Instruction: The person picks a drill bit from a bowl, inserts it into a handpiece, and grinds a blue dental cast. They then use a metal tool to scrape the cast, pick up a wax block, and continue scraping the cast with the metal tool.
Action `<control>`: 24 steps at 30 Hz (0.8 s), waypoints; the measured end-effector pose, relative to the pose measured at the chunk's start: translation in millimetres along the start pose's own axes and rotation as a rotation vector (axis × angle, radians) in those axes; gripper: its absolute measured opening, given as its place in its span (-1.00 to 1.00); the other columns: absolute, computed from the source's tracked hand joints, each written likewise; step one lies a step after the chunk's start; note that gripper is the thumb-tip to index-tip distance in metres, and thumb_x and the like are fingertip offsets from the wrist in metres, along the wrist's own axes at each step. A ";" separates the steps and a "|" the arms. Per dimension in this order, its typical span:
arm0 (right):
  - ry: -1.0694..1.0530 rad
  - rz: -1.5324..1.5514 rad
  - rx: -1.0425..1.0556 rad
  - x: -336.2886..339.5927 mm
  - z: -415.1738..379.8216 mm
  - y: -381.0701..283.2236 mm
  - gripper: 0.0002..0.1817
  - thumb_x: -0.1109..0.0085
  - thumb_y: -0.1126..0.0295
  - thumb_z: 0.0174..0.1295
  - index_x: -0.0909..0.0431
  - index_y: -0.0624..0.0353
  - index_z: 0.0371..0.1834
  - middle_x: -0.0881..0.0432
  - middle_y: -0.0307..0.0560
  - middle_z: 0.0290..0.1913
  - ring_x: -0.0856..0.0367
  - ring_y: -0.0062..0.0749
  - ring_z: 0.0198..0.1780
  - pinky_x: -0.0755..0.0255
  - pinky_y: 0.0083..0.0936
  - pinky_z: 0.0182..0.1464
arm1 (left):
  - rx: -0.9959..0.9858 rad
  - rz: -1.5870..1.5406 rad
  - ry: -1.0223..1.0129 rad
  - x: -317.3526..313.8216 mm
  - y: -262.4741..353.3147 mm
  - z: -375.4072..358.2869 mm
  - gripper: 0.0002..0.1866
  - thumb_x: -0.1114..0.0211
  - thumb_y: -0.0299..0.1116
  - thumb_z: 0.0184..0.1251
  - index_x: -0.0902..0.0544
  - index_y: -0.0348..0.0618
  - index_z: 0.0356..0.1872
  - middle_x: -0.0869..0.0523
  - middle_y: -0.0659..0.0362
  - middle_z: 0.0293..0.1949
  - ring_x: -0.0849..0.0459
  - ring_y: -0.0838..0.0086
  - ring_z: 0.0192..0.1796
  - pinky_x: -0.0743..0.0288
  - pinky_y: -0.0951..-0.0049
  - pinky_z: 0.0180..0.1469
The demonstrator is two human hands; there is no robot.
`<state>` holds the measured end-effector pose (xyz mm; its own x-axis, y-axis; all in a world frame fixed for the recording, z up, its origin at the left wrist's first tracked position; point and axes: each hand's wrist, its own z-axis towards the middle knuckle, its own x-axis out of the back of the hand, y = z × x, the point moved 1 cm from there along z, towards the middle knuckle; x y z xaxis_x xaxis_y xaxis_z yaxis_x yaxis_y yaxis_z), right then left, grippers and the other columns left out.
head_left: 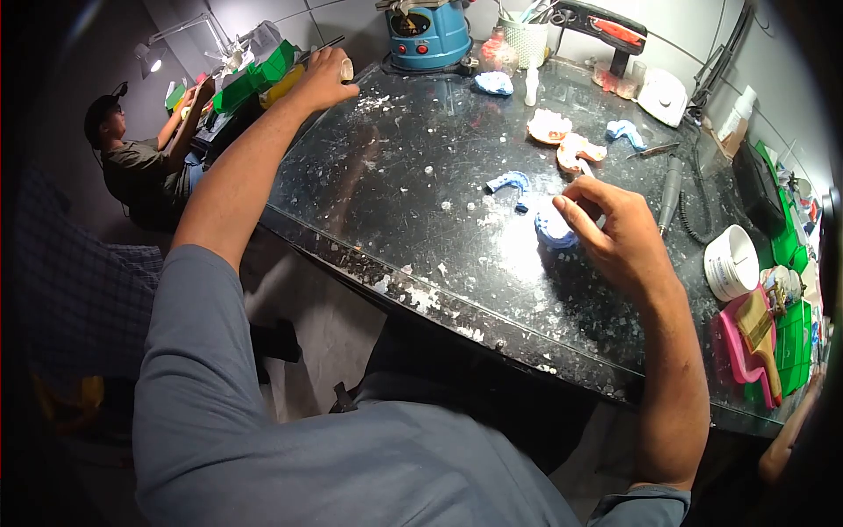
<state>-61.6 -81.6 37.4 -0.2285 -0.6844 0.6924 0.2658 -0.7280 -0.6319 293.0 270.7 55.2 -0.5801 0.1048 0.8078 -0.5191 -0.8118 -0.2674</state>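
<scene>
My left hand [323, 81] reaches to the far left edge of the bench, its fingers wrapped round a small pale jar [347, 69] whose round end faces right. My right hand [613, 227] hovers over the right half of the bench, thumb and fingers curled together; whatever is between them is hidden. Just left of its thumb lies a round blue-and-white moulded piece [553, 230]. A curved blue piece [511, 183] rests further left. Beyond the fingers sit an orange-and-white dental mould [580, 153] and a second mould [550, 126].
A blue machine [428, 37] stands at the back, beside a white holder [525, 44] of tools. To the right are a handpiece [671, 191] with a coiled cord, a white tub [731, 263] and a brush [759, 338] on a pink tray [736, 347]. Another person [140, 158] sits at left.
</scene>
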 end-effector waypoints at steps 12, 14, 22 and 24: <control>0.223 -0.228 -0.228 37.4 4.5 18.8 -0.73 -0.22 0.23 0.35 -0.63 0.26 -0.23 -0.65 0.09 -0.47 -0.60 -0.27 -0.47 -0.44 -0.36 -0.33 | -0.294 -0.289 0.224 39.1 107.6 17.8 -0.44 -0.51 -0.16 0.13 -0.51 0.01 0.15 -0.53 0.11 -0.03 -0.48 0.08 0.13 -0.35 0.17 0.29; 0.246 -0.264 -0.251 41.6 5.0 32.5 -0.67 -0.23 0.14 0.32 -0.64 0.24 -0.26 -0.67 0.13 -0.42 -0.67 -0.15 -0.40 -0.48 -0.30 -0.28 | -0.237 -0.503 0.210 43.5 125.8 25.0 -0.45 -0.49 -0.21 0.17 -0.49 0.00 0.17 -0.54 0.17 -0.07 -0.53 0.22 0.06 -0.41 0.23 0.23; 0.055 -0.281 -0.394 28.2 1.9 50.7 -0.68 -0.39 0.19 0.16 -0.64 0.28 -0.30 -0.71 0.17 -0.19 -0.69 -0.02 -0.10 -0.51 -0.21 -0.04 | 0.002 -1.176 -0.275 3.1 143.3 21.2 -0.59 -0.48 -0.48 0.13 -0.33 -0.08 -0.23 -0.49 0.25 -0.19 -0.52 0.57 -0.11 -0.46 0.43 -0.01; 0.052 -0.240 -0.385 28.0 1.7 51.0 -0.71 -0.40 0.26 0.15 -0.63 0.29 -0.28 -0.70 0.18 -0.17 -0.68 -0.02 -0.07 -0.50 -0.21 -0.03 | -0.013 -1.132 -0.345 -2.9 139.4 19.3 -0.56 -0.52 -0.52 0.07 -0.32 -0.06 -0.30 -0.53 0.26 -0.16 -0.51 0.58 -0.09 -0.46 0.44 0.02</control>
<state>-52.8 -137.8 25.1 -0.2909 -0.4884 0.8227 -0.1653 -0.8213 -0.5460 234.4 146.1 25.7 0.4132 0.5984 0.6864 -0.6357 -0.3501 0.6879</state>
